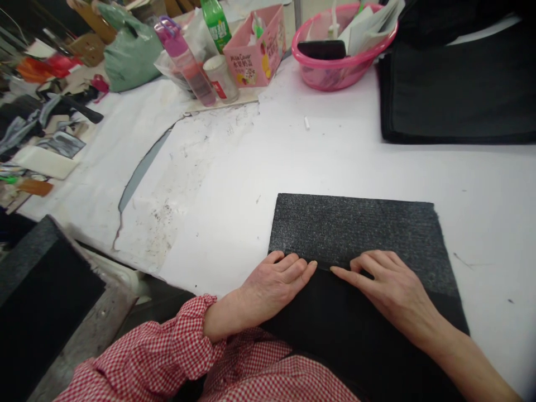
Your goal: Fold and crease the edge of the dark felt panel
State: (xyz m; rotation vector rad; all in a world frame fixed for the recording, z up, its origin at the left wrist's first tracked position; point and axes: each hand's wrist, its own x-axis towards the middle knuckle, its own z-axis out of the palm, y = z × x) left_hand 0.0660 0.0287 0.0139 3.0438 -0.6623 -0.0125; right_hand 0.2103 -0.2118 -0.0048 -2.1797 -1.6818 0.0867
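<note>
A flat rectangular cloth piece, its far band ribbed speckled dark grey and its near part smooth black [355,223], lies on the white paper-covered table [226,190] at four to five o'clock from the centre of the view, its black part running down toward the person's body. The left hand [274,282], beyond a red-and-white checked sleeve [167,346], rests palm down at the line between grey and black, its fingers close together and pressed onto the cloth. The right hand [389,290] meets the same line with one digit stretched toward the left hand and the others curled together over the grey band; whether it pinches the edge cannot be told. The tips of the two hands are near each other, apart. At one o'clock lies a small white stick [307,123], and beyond it stands a round pink plastic basin [324,81] holding a black rectangular object [321,49] and papers. A flat black fabric stack [460,100] lies at two o'clock, and a second grey-and-black piece [50,296] at eight.
</note>
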